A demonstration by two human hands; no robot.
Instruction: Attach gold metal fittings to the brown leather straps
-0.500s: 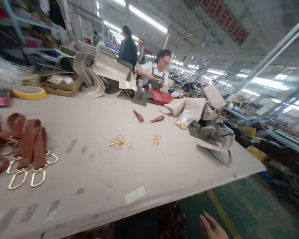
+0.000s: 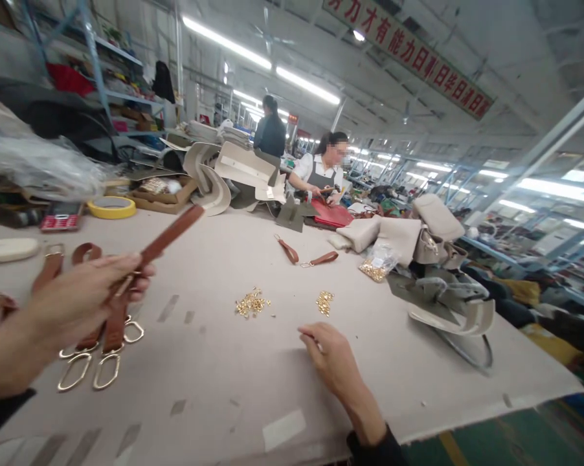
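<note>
My left hand (image 2: 76, 307) is closed around a brown leather strap (image 2: 173, 236), one end of which sticks up to the right. A metal piece shows by its fingers. Behind and below it lie more brown leather straps (image 2: 113, 330) with gold-coloured metal rings (image 2: 107, 370). Over the middle of the table, my right hand (image 2: 331, 359) has its fingers curled and pressed together; whatever may be between them is hidden. Just beyond it are a small pile of gold-coloured rivets (image 2: 325, 301) and, further left, a larger pile of little gold metal parts (image 2: 251, 303).
Two brown strap loops (image 2: 288, 251) lie farther back. A plastic bag of gold parts (image 2: 377, 264), beige bags (image 2: 399, 236) and curved panels (image 2: 452, 310) occupy the right side. Yellow tape (image 2: 111, 207) and a cardboard box (image 2: 163, 197) stand at left. A co-worker (image 2: 324, 171) works across the table.
My left hand has come into view holding a strap. My right hand has risen from below the table edge to over the tabletop near the rivets. The camera view has shifted.
</note>
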